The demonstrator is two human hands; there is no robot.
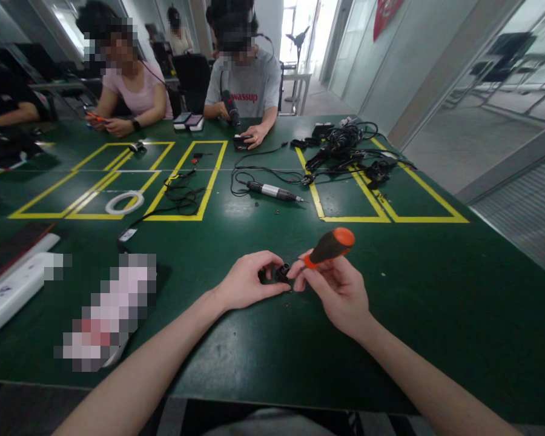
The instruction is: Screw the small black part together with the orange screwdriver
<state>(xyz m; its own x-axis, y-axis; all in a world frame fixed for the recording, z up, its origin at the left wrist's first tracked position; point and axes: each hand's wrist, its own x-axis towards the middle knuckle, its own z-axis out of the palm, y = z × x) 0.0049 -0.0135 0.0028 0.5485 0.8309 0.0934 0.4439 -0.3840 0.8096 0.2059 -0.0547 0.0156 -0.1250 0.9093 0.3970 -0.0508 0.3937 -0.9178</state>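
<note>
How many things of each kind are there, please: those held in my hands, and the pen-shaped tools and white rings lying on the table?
Screwdriver, right hand: 1
Small black part, left hand: 1
Pen-shaped tool: 1
White ring: 1
Total: 4

Small black part (282, 273), details indistinct

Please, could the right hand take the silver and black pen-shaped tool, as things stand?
Probably not yet: the right hand holds the screwdriver, so it would likely need freeing first; the table towards the pen-shaped tool looks unobstructed.
</note>
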